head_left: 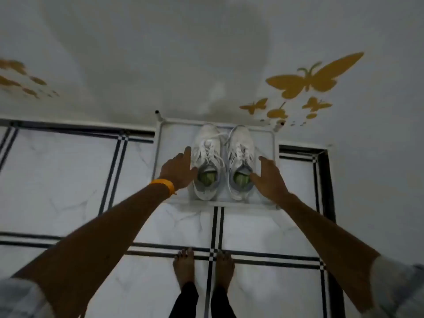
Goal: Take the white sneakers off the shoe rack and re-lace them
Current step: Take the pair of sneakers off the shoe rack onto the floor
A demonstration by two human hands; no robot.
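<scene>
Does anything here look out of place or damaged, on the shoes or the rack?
Nothing stands out. The two white sneakers sit side by side, toes to the wall, on the shoe rack. Laces look loose but threaded. Left hand and right hand are open beside them.

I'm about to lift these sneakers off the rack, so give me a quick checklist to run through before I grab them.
1. Both white sneakers on the shoe rack, side by side, heels toward you: ok.
2. Left hand beside the left shoe, open: ok.
3. Right hand beside the right shoe, open: ok.
4. Firm grip on either shoe: not ok, the hands are open and not closed around anything.
5. Laces clear of the rack frame: cannot tell, they lie loose over the tongues.
6. Floor in front for setting the shoes down: ok, bare tile ahead of your feet.
</scene>
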